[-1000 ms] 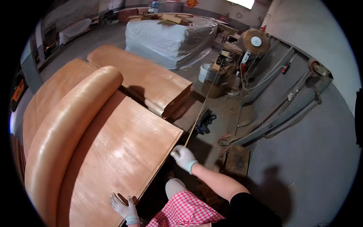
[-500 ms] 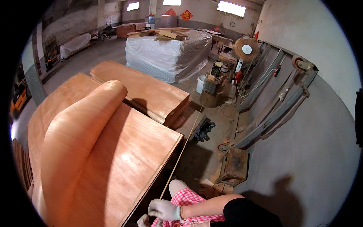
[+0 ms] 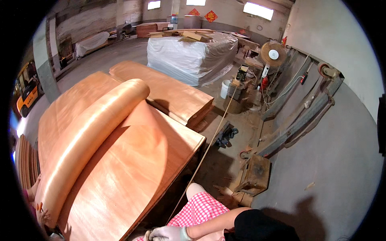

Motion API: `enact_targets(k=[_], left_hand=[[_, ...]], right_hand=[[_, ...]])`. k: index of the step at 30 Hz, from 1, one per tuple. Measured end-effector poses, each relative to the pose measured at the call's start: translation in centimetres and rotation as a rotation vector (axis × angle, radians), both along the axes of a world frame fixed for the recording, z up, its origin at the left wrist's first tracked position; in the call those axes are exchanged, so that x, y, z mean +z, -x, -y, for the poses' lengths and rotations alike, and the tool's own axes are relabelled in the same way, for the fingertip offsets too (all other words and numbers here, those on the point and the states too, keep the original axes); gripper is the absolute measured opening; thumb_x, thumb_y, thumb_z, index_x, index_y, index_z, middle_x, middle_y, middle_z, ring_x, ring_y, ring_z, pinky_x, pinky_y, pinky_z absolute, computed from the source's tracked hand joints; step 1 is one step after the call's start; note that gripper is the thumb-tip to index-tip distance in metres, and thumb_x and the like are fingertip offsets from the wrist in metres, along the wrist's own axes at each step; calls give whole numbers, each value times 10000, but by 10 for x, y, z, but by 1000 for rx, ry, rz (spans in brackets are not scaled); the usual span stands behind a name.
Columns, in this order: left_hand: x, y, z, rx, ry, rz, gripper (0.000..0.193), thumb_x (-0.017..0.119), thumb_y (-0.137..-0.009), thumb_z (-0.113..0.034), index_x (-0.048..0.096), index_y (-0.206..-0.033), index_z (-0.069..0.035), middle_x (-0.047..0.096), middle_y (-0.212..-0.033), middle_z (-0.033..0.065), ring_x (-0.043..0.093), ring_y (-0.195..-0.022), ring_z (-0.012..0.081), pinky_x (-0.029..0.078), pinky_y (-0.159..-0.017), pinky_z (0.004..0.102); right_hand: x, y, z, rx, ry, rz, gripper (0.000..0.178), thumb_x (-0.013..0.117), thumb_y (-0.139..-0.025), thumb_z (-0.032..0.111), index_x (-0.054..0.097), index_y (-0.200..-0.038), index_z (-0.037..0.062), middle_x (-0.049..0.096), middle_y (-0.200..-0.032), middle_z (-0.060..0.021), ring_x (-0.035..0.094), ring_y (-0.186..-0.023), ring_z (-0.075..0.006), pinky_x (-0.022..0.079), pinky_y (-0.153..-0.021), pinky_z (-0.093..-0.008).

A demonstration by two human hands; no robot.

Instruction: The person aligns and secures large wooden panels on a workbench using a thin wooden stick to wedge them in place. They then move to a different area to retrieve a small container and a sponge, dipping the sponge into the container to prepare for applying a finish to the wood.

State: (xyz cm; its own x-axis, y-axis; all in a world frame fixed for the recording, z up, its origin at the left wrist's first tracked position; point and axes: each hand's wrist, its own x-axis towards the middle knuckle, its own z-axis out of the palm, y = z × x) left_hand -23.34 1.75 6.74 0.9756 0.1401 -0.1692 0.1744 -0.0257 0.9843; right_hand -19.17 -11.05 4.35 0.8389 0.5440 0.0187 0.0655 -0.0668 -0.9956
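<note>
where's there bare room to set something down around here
The reddish wood sheets are bare between the roll and their right-hand edge. Grey floor also lies open between the pillar and the plastic-wrapped stack. It is crowded around the fan and white bucket.

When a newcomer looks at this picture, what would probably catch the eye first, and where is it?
Probably the big glossy roll of wood-coloured sheet at left, lying on the flat sheets, with another person's hand at its near end. Next, perhaps, the pile under pale plastic at upper centre. Then the thin strip slanting down beside the sheets to the gloved right hand at the bottom edge.
</note>
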Motion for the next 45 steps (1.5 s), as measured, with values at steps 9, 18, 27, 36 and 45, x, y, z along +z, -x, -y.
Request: enact_targets(k=[9,18,27,36,45], left_hand=[[-51,-16,-9,116,468,10,265,735,-886,-58,642,-1120,23,661,-1048,52,627,-960,146,512,-864,279],[-55,-16,-32,164,602,-105,244,590,-1007,-129,652,-1174,37,676,-1075,68,614,-978,143,496,-897,282],[-104,-27,-52,510,625,-101,106,716,-913,-63,711,-999,-1,711,-950,54,633,-840,124,515,-780,248],[-100,-33,-66,248,643,-172,404,741,-908,-146,604,-1259,-3,666,-1128,64,620,-1018,120,512,-911,268],[-102,-51,-57,291,465,-140,86,655,-949,-75,656,-996,-3,658,-870,9,591,-800,80,495,-734,237]], right_hand=[[20,-20,15,-8,49,51,369,516,-999,265,536,-1279,25,676,-1075,-227,666,-1000,-393,537,-841,-419],[-5,-37,-1,23,89,-193,547,561,-990,133,369,-1491,30,674,-934,-90,615,-795,-130,531,-747,-290],[14,-70,-15,149,664,-34,296,593,-935,251,685,-1093,18,704,-1005,-202,671,-961,-361,524,-845,-427],[9,-88,-32,79,674,-62,271,599,-935,276,692,-999,29,699,-884,-186,680,-856,-339,526,-759,-420],[-3,-80,-51,41,633,-35,227,630,-923,204,685,-993,-5,699,-877,-203,691,-818,-323,534,-736,-397]])
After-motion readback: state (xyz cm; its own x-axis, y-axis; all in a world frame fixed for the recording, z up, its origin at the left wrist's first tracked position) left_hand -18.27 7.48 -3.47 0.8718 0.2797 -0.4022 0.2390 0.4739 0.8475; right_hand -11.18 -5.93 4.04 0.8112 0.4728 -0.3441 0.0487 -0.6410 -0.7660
